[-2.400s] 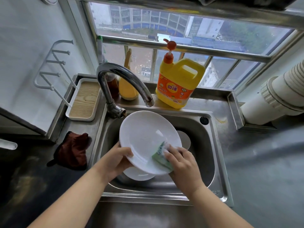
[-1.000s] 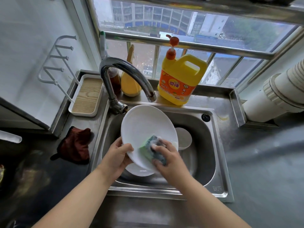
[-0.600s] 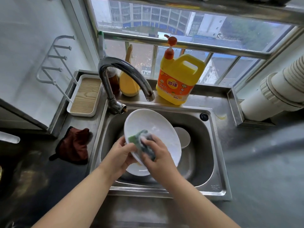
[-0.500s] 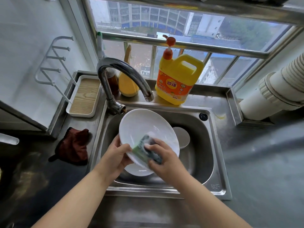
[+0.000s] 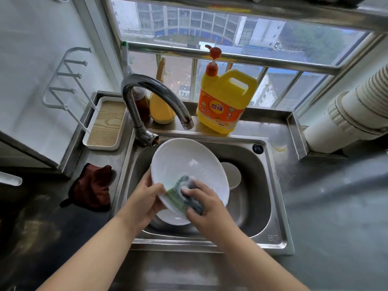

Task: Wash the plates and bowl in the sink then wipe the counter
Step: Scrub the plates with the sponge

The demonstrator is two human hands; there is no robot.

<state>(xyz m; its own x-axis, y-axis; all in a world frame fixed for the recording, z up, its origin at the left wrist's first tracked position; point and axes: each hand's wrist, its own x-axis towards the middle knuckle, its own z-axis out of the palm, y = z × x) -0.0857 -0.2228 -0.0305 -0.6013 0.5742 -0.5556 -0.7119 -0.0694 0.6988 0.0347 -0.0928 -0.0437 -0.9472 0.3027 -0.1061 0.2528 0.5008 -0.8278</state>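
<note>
My left hand [image 5: 144, 201] grips the lower left rim of a large white plate [image 5: 184, 164], held tilted over the steel sink [image 5: 270, 206]. Pressed against the plate's lower face is a green and dark sponge [image 5: 182, 194] with foam on it, clutched in my right hand [image 5: 206, 208]. Under the raised plate a second white plate [image 5: 174, 218] lies on the sink floor, mostly hidden. A small pale bowl [image 5: 232, 175] sits in the sink behind the held plate's right edge. The curved faucet [image 5: 155, 91] arches over the sink's back left; no water runs from it.
A dark red cloth [image 5: 93, 187] lies crumpled on the counter left of the sink. A yellow detergent jug [image 5: 224, 101] and two bottles stand on the window ledge. A white tray with a wooden insert [image 5: 106, 122] is at the back left. Grey counter [image 5: 336, 206] extends right.
My right hand has kept sliding the sponge back and forth across the plate's lower part, from its right edge toward my left hand. The left hand kept its hold on the plate.
</note>
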